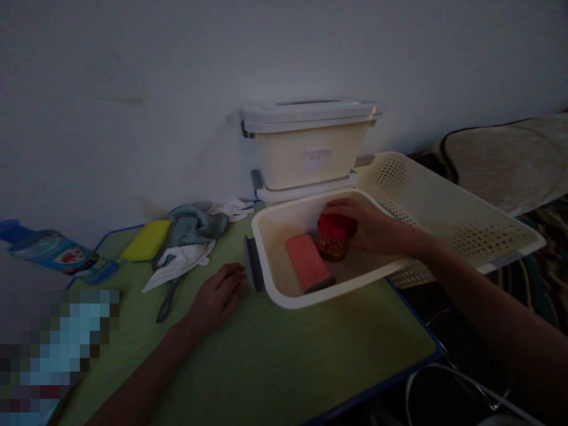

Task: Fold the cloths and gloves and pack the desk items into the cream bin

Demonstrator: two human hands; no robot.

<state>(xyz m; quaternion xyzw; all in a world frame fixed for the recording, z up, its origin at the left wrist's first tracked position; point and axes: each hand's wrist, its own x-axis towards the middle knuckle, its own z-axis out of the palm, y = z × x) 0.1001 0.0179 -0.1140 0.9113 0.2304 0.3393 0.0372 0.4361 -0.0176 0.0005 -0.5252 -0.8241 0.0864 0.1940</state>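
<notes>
Inside a white plastic bin [290,303], my right hand [361,228] is closed round a red-lidded jar [332,244] with a patterned body. The jar stands upright next to a pink scrubbing sponge [307,260] with a dark patterned end, which lies on the bin's floor. My left hand [218,299] rests on the green tabletop with loosely bent fingers and nothing in it. Its fingertips are close to the bin's grey side handle [254,263]; I cannot tell whether they touch it.
A lidded white box [306,157] stands behind the bin by the wall. To the right is a perforated white basket [465,219]. On the left lie a yellow sponge [147,241], a grey-green cloth [195,228], white gloves [180,260] and a tilted blue bottle [66,254].
</notes>
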